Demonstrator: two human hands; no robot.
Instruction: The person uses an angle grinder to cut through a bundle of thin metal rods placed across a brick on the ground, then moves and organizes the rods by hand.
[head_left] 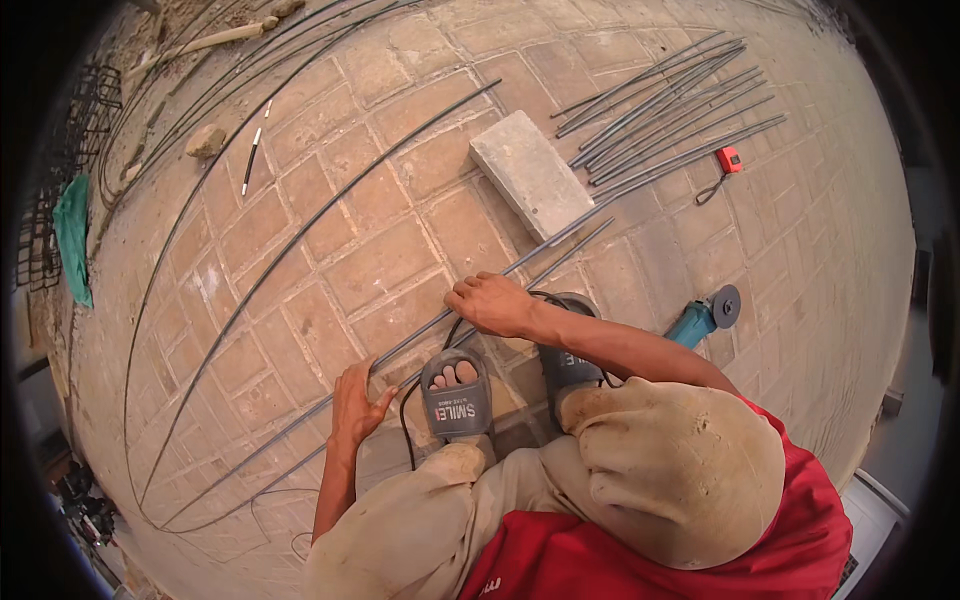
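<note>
Long thin steel rods [553, 239] run diagonally across the brick paving in front of my feet, past the near edge of a grey concrete block [532, 172]. My right hand [492, 304] is closed over a rod between my feet and the block. Lower down, to the left of my foot, my left hand [352, 405] holds the rods with its thumb apart from its fingers. What its fingers touch underneath is partly hidden. A teal angle grinder [693, 324] with a dark disc lies right of my right forearm.
A bundle of shorter cut rods [665, 105] lies beyond the block, beside a red tape measure [729, 159]. Other long rods [300, 232] curve across the left side. A black-and-white marker [250, 165], a stone [206, 141], green plastic [72, 240] and metal mesh [38, 225] lie farther left.
</note>
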